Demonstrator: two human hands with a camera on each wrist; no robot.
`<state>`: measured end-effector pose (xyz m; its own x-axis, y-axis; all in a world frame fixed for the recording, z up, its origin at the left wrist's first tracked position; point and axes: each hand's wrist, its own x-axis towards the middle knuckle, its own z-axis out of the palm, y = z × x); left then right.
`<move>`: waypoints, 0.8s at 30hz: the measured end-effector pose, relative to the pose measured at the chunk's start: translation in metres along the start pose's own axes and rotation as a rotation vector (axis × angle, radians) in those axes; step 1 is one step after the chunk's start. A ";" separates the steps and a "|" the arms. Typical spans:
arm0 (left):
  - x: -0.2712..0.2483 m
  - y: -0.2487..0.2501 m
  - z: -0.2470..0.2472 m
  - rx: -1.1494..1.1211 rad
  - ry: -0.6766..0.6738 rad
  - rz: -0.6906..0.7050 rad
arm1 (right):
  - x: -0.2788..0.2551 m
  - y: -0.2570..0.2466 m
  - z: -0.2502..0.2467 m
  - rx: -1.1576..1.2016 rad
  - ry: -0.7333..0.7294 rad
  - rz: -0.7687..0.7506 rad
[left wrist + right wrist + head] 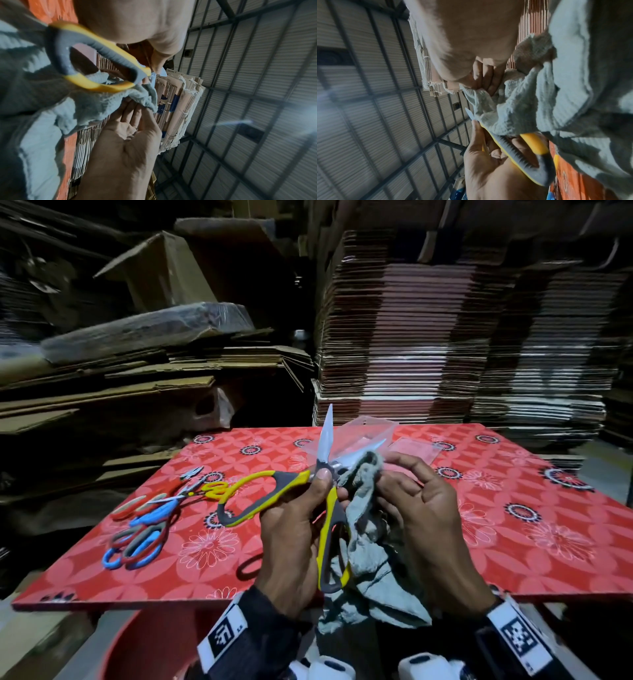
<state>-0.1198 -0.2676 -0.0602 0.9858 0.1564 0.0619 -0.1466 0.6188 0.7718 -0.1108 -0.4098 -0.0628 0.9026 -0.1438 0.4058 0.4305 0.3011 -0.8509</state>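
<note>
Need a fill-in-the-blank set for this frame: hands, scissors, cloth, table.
The left hand grips the scissors, whose blades are ____. The right hand presses the cloth on one ____. On the table, spare scissors lie to the hands' ____. The gripped scissors' handles are grey and ____.
Missing: open; blade; left; yellow.

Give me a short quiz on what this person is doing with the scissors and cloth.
1. True or false: the yellow scissors' blades stand spread apart.
2. What does the right hand hold? A: grey cloth. B: a brush. C: a tape roll.
3. Fill in: the spare scissors lie on the red table, to the person's ___.
Key: 1 true; 2 A; 3 left.
</note>
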 end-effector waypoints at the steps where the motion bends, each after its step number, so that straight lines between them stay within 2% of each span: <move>1: -0.002 -0.001 0.000 0.002 -0.002 0.011 | -0.002 0.000 -0.001 0.012 -0.001 0.000; 7: -0.012 -0.005 0.006 -0.019 -0.050 0.005 | -0.009 0.000 0.000 -0.096 0.033 0.027; 14: -0.009 -0.010 0.012 0.061 -0.058 0.045 | -0.011 -0.002 0.006 -0.071 0.018 0.020; 18: -0.007 -0.012 0.016 0.067 -0.067 -0.038 | 0.001 -0.004 0.013 0.007 0.029 0.124; 24: 0.000 -0.007 0.020 0.022 -0.074 -0.074 | 0.015 -0.008 0.020 0.125 0.071 0.254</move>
<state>-0.1174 -0.2877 -0.0531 0.9973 0.0537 0.0502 -0.0725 0.6096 0.7894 -0.1006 -0.3959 -0.0433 0.9811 -0.1137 0.1568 0.1915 0.4488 -0.8729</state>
